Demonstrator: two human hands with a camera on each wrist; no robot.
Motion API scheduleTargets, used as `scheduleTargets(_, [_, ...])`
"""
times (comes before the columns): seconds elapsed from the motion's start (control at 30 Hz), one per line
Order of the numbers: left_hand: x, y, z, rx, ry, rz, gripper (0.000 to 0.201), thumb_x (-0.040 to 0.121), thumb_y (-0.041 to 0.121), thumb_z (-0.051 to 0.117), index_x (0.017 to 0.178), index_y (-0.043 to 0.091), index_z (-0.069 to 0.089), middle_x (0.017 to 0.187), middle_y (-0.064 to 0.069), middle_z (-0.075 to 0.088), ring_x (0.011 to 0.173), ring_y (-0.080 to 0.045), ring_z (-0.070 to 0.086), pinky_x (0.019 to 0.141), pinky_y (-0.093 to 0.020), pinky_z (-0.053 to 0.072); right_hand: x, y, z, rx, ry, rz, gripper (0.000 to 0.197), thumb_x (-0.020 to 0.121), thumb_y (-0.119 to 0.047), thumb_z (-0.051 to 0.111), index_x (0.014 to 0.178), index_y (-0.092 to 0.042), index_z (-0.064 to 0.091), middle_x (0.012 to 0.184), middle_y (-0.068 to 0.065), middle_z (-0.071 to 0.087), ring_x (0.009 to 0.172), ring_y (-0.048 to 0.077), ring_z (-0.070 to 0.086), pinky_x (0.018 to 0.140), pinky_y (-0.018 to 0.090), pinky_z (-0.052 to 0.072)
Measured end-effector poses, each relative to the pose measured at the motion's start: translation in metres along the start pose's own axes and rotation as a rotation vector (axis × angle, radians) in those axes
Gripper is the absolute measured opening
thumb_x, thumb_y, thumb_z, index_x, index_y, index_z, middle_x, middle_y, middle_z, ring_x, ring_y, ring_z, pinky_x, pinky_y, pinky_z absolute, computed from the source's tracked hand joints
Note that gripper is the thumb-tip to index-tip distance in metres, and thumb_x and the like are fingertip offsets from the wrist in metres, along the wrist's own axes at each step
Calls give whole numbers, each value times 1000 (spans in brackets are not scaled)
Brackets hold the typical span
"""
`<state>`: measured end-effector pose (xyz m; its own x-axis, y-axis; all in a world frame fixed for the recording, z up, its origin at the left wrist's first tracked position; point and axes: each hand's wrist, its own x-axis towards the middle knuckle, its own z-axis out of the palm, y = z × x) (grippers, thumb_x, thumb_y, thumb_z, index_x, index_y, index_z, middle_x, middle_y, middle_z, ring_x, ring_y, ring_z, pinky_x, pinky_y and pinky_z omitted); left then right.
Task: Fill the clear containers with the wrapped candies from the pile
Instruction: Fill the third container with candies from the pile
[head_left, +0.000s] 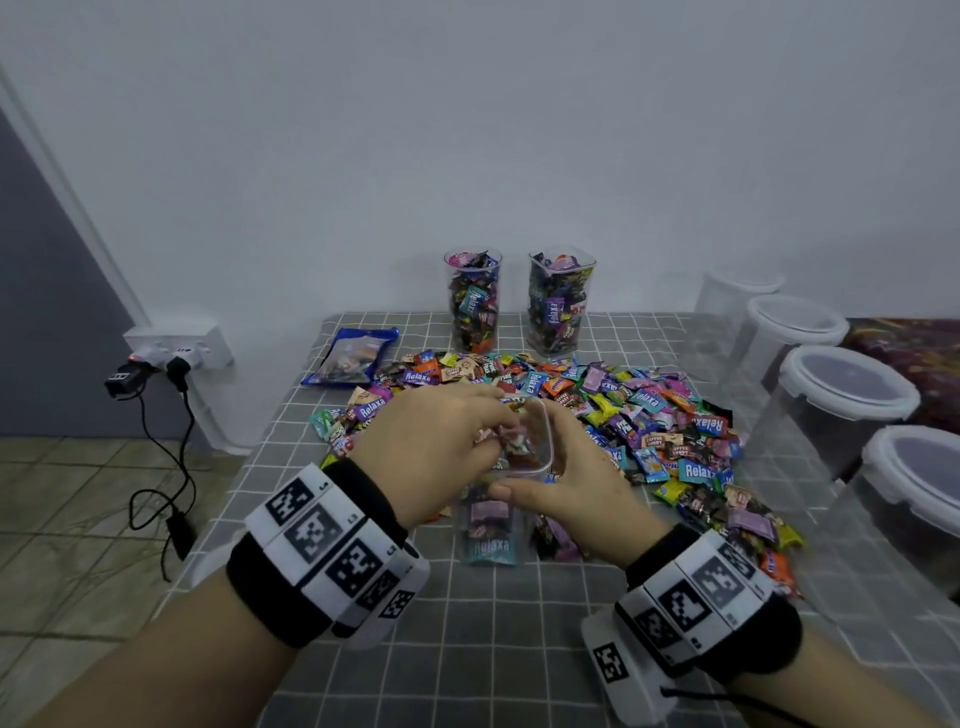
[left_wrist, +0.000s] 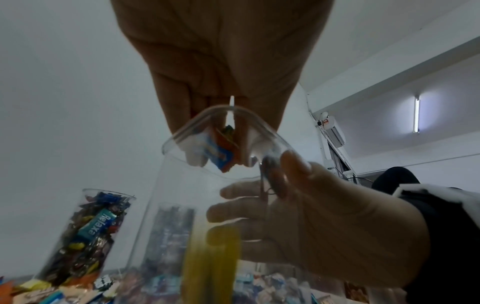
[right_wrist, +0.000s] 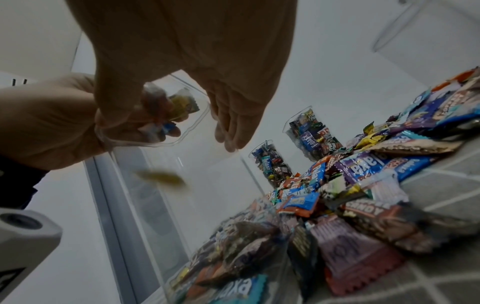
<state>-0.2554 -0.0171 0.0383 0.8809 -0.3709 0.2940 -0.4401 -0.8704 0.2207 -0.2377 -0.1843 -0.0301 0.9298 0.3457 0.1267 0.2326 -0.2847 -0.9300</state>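
Note:
A tall clear container stands at the near edge of the pile of wrapped candies on the grey checked tablecloth. My right hand grips its upper wall, thumb on the near side and fingers round the far side. My left hand hovers over the open mouth and pinches a few candies just inside the rim. A yellow candy drops blurred inside the container. A shallow layer of candies lies at the bottom.
Two clear containers packed with candies stand at the back by the wall. Several empty lidded tubs line the right side. A blue bag lies back left. The table's left edge drops to the floor, with a wall socket and cables.

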Motion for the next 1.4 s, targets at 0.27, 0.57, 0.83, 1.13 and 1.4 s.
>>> scheduleTargets(0.27, [-1,-5,3,-117,59,79,27,86,43,55,101,31,73,126,10,61,110,-4,59,94,-25,44,0,1,2,17,16,-16,89,58,-49,79,135,-30,38,127,-16,54,120,2,51,103,39,43])
scheduleTargets(0.57, [0,-12,15,-341,273,63,35,84,44,49,99,25,74,118,10,65,111,3,53,96,-18,40,-1,-1,0,-34,-8,-19,82,65,-49,80,133,-36,36,129,-20,49,121,-3,47,102,31,42])
scheduleTargets(0.83, [-11,-36,14,-516,416,-282,25,92,16,56,105,34,66,100,20,65,88,-16,62,76,-32,50,-5,-3,-22,-527,-208,-59,101,68,-56,73,148,-37,14,145,-17,35,131,6,35,105,33,37])
scheduleTargets(1.13, [10,-82,60,2,-317,-460,56,81,47,65,133,38,44,140,5,46,117,-17,52,95,-41,46,23,12,-37,-1222,-374,123,108,73,-61,66,150,-24,1,158,1,5,144,24,9,110,43,34])
scheduleTargets(1.4, [15,-77,83,164,-580,-555,113,70,58,72,149,34,-5,157,-7,-8,143,-38,6,107,-56,30,39,32,-32,-1199,-434,235,120,66,-65,70,149,-30,-8,158,0,-14,146,25,-10,112,50,29])
